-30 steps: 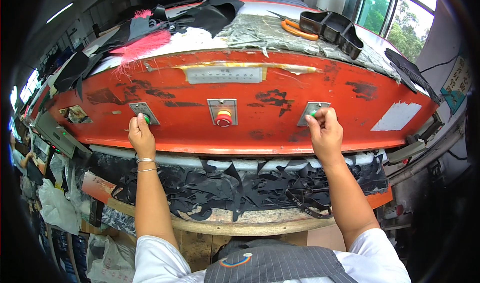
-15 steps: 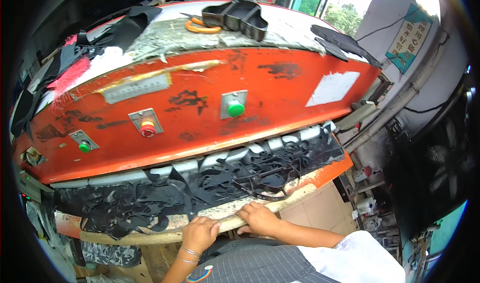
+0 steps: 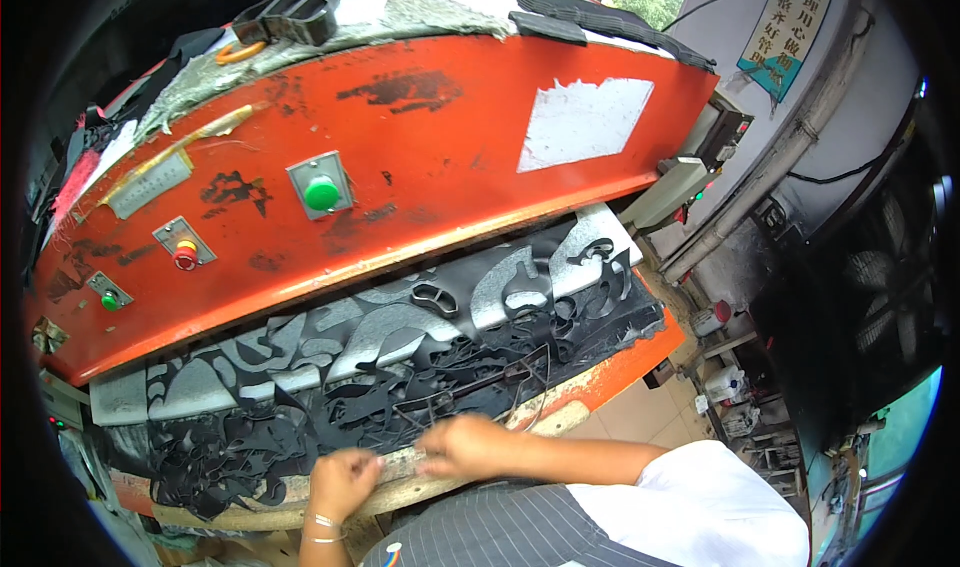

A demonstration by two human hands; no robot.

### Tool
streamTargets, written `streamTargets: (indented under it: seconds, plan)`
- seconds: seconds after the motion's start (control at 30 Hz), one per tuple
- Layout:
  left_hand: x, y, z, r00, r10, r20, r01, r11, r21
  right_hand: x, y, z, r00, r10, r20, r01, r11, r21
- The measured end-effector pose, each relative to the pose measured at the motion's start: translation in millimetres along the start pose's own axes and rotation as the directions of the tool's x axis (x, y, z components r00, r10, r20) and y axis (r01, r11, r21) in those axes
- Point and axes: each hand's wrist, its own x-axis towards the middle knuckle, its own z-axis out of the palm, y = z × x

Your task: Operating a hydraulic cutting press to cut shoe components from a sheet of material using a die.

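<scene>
The left hand (image 3: 345,482) had its fingers curled by the wooden rail (image 3: 400,475); the right hand (image 3: 468,447), blurred, hung over the same rail just beside it. Whether either held anything, I could not tell. Beyond both lay tangled black scraps (image 3: 230,457), then a black cut sheet (image 3: 455,267), then an orange-red panel (image 3: 430,172).

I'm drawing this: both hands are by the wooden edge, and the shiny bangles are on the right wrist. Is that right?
Not quite: the head view shows the bangles on the wrist of the left hand. It and the right hand are by the wooden edge.
</scene>
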Motion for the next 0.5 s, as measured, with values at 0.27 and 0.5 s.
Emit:
streamTargets:
  seconds: [0.27,0.5]
  plan:
    - [160,35,101,0.845,0.453,-0.284,-0.437,0.891,0.122,53,97,-56,0.823,0.252,-0.508,-0.456,0.828,-0.328]
    - [147,19,121,0.827,0.501,-0.256,-0.363,0.822,0.439,22,176,-111,0.868,-0.191,-0.458,0.065,0.959,-0.277]
